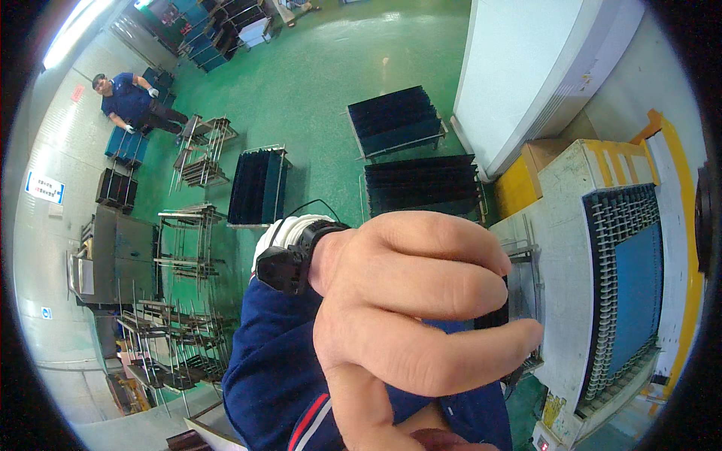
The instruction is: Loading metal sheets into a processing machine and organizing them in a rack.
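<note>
My left hand [421, 301] is raised very close to the head camera and fills the middle of the view. Its back faces up, its fingers are bent and slightly apart, and I see nothing held in them. The thumb drops toward the lower edge and is partly cut off. Around the wrist sit a black strapped device [284, 267] and a bunched white cuff [301, 223]. Behind it runs a dark blue sleeve [274, 353] with a red and white stripe. My right hand does not show.
Racks of dark upright panels [257, 186], [397, 120], [423, 184] stand on the green floor [323, 98]. Bare metal racks [188, 240] line the left. A machine with a roller bed [602, 301] and a blue panel [638, 297] stands right. A gloved person [128, 101] stands far left.
</note>
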{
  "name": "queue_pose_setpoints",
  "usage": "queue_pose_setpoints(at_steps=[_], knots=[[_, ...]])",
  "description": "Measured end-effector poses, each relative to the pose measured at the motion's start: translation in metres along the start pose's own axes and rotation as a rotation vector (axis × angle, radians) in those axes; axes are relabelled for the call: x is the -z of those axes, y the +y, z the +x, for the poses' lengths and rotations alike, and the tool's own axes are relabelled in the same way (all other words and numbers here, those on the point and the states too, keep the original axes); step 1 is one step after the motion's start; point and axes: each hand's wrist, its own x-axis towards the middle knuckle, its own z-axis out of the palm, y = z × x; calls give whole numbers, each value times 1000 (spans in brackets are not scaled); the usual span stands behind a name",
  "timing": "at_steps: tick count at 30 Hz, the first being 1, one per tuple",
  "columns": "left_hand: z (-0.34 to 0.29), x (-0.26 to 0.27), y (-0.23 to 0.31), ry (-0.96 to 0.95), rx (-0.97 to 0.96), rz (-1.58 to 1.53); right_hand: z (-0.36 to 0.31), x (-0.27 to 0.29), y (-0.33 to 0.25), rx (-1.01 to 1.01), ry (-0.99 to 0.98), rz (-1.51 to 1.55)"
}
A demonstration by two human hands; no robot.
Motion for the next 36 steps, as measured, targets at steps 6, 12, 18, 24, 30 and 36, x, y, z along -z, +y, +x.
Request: queue_pose_setpoints(at_steps=[6,12,18,24,30,36], knots=[[0,-2,1,-1,-38,-42,1,-6,10,-13,25,-1],[1,-4,2,-5,-77,-95,1,2,-5,-37,4,29],[2,-4,1,-15,-127,-163,3,-3,10,44,5,-47],[8,-1,-6,-80,-259,-261,2,-1,3,-23,17,24],[18,4,-26,-242,-550,-458,0,-7,20,8,37,-17],[-4,10,-10,-138,88,-856,0,10,-10,17,-5,-17]])
